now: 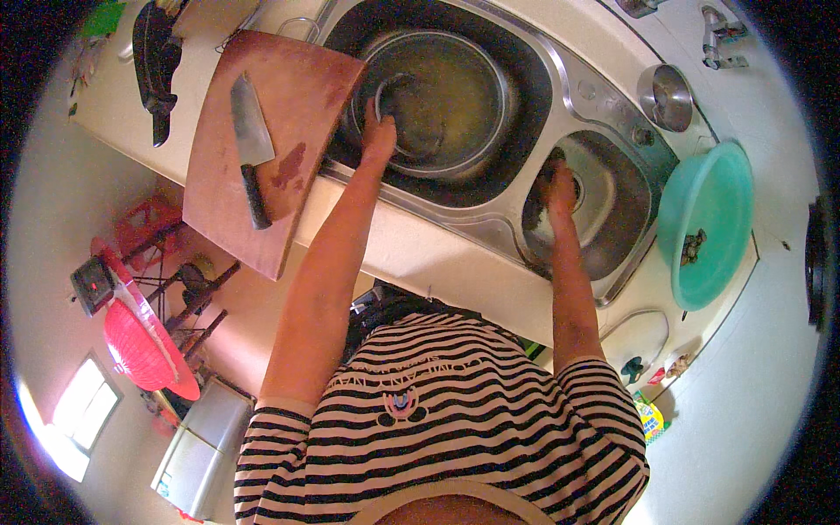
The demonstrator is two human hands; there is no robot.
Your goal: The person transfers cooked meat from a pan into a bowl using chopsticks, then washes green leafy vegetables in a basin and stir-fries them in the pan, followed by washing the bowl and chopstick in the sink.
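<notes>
In the larger sink bowl [535, 134] sits a wide round metal basin [502, 108] of cloudy water. A smaller round vessel [420, 152], partly under the water, lies at the basin's left side. My left hand [380, 134] has its fingers curled over that vessel's rim. My right hand [560, 187] reaches down into the small sink bowl [623, 230], beside its drain [579, 190]. Something dark lies at its fingertips, too blurred to name; whether the fingers close on it is hidden.
Left of the sink, a wooden cutting board [216, 151] overhangs the counter edge and bears a cleaver [252, 134]. A black sheathed knife [156, 72] lies beyond. At the right stand a metal pot [666, 98] and a green plastic basin [715, 203] holding a small dark clump [692, 248].
</notes>
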